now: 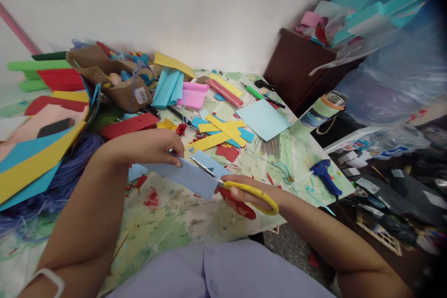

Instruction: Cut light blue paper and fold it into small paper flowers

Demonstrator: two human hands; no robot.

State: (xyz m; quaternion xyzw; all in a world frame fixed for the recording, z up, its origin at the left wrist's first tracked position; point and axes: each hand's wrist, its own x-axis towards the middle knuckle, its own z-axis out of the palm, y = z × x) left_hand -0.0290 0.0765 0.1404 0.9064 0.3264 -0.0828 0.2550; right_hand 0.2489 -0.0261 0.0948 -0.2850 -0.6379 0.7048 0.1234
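Left hand (148,146) pinches light-blue paper (185,177) while right hand (244,193) grips yellow-and-red scissors (206,171), blades apart, seemingly only partway in, much paper uncut.

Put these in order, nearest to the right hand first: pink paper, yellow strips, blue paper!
1. Blue paper, just left of the right hand.
2. Yellow strips, farther ahead.
3. Pink paper, farthest, toward the back.

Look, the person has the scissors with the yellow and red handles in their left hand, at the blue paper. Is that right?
Not quite: the scissors are in the right hand, not the left, as the head view shows. They are at the blue paper, which the left hand holds.
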